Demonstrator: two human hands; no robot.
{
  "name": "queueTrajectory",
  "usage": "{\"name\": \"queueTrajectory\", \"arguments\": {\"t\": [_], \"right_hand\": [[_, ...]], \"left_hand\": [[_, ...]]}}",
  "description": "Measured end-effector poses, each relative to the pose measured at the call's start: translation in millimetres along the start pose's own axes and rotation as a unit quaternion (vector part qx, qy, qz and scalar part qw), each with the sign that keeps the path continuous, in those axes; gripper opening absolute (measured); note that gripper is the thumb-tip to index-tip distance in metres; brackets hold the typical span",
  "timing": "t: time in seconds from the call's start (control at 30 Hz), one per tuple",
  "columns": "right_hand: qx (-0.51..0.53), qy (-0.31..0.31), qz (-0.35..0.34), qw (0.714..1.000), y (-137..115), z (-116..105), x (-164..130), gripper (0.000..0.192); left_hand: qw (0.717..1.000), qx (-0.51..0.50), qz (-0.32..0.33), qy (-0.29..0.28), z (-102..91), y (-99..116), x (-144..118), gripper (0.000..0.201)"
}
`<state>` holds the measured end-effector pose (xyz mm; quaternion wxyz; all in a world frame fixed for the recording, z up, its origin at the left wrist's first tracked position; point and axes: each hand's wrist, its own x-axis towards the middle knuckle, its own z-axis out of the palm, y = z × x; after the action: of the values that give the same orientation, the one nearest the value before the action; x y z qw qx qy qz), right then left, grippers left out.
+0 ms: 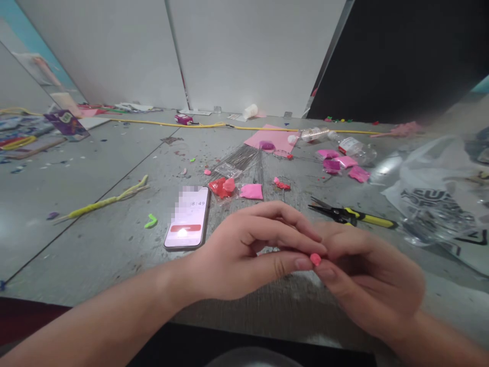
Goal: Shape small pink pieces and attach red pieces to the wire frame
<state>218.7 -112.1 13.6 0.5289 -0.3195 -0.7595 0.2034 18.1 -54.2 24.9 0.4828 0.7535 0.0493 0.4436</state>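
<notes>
A small bright pink lump of modelling clay [315,259] is pinched between the fingertips of both hands, above the near part of the grey table. My left hand [260,250] reaches in from the left, thumb and fingers closed on the lump. From the other side, my right hand [370,275] presses thumb and fingers against the same piece. Just beyond the hands lie a pink clay packet [251,191], an opened red clay packet [222,188] and a small red clay piece [282,185] on a wire loop.
A lit phone [188,218] lies left of my hands, near a green clay bit [151,220] and yellow twisted strands [107,201]. Pliers [353,215] and a plastic bag [439,188] are to the right. Thin wires [242,159] and a pink sheet [275,136] lie farther back.
</notes>
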Motion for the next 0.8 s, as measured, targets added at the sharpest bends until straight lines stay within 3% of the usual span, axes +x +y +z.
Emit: {"name": "queueTrajectory", "arguments": {"t": [0.33,0.8], "right_hand": [[0.019,0.032,0.035,0.999,1.1,3.1,1.0,0.006],[-0.001,0.068,0.053,0.996,1.8,5.4,0.4,0.012]], "left_hand": [[1.0,-0.017,-0.023,0.011,1.2,3.9,0.4,0.009],[0.998,-0.027,-0.039,0.048,2.6,3.1,-1.7,0.01]]}}
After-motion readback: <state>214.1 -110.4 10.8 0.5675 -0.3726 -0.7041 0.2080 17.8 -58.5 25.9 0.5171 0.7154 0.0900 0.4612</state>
